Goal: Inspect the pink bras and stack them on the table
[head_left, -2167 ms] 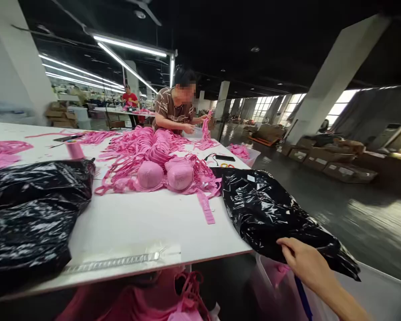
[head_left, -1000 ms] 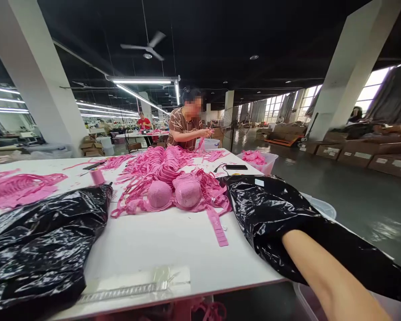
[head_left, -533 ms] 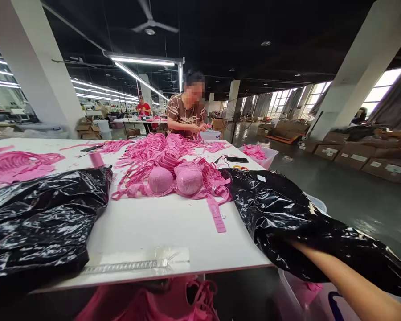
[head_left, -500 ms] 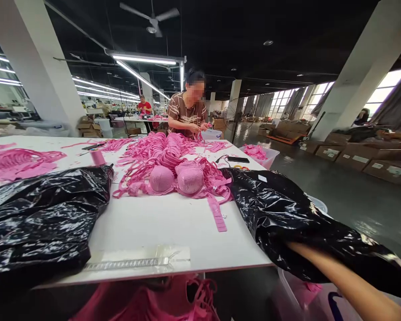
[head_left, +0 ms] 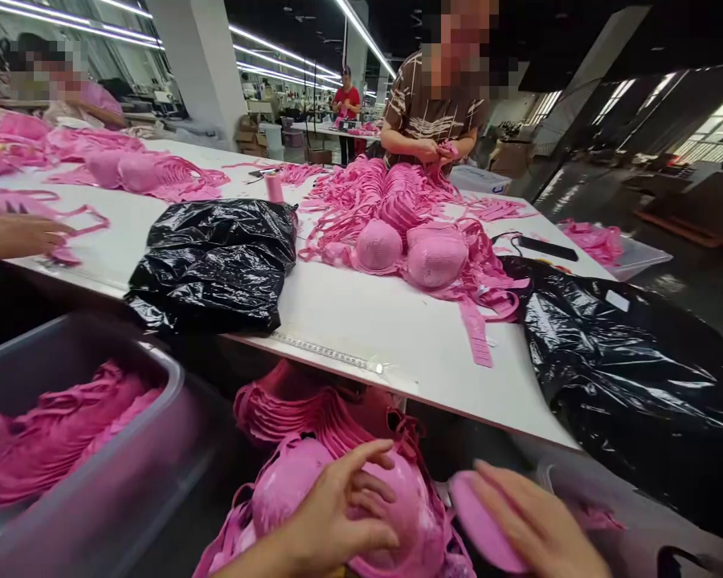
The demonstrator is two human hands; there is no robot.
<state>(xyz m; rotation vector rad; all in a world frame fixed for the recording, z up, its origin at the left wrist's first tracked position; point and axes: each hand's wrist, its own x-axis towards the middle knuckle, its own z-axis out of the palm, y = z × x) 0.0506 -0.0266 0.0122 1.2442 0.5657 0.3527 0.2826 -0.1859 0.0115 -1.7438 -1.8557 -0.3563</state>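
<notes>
Pink padded cup (head_left: pixel 482 526) in the right hand (head_left: pixel 533 518); left hand (head_left: pixel 334 514) at a bra stack (head_left: pixel 286 482)

Head view. Bottom centre: stack of pink bras, cups nested, largely below the edge of a white table (head_left: pixel 361 313). Left hand in front of its nearest cups, thumb and fingers apart, fingers loosely bent; contact with the cups cannot be judged. Right hand just to the right, blurred, closed about the padded cup, which sits to the right of the stack.

Lower left: translucent bin (head_left: pixel 117 482) with folded pink bras (head_left: pixel 60 437) inside. Centre left: black plastic bag (head_left: pixel 217 257) on the table, a ruler strip (head_left: pixel 325 351) along the edge to its right. Right: second black bag (head_left: pixel 644 361), overhanging the table edge.

Upper centre: long row of nested bras (head_left: pixel 391 193), one wing (head_left: pixel 475 329) trailing toward the near edge. Pink thread spool (head_left: pixel 274 189) left of the row; black phone (head_left: pixel 547 247) right.

Behind the row, a co-worker in a brown patterned shirt (head_left: pixel 437 108) handles pink straps. Far left, another person's hand (head_left: pixel 21 238) over a pink bra.
</notes>
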